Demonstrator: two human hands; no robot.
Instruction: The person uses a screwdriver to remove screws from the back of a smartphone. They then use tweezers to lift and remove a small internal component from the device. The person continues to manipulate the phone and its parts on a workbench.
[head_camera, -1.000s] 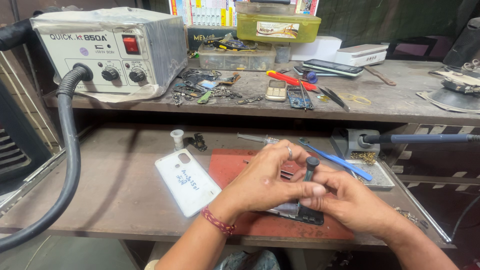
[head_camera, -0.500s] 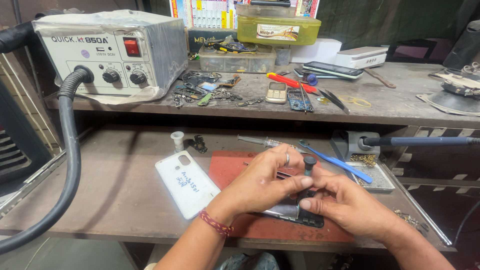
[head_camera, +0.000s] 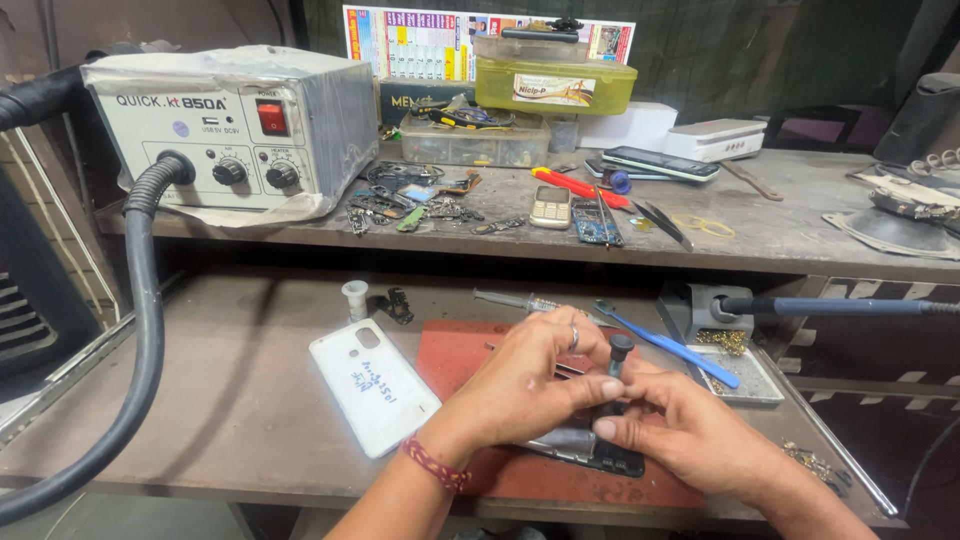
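My left hand (head_camera: 535, 385) and right hand (head_camera: 690, 435) both pinch black screwdriver (head_camera: 619, 352), upright over opened phone (head_camera: 600, 455) on red mat (head_camera: 460, 355). White back cover (head_camera: 372, 385) at 9 o'clock.

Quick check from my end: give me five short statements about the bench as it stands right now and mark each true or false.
1. Both hands, the left hand and the right hand, meet over a dark phone on the red mat. True.
2. The right hand's fingers are at a small black-capped screwdriver standing upright. True.
3. The white back cover lies on the upper shelf. False: it lies on the lower bench, left of the mat.
4. The blue-handled tool is held in the left hand. False: it lies free on the bench, behind the hands.
5. The hot air station sits at the right end of the shelf. False: it is at the left end.
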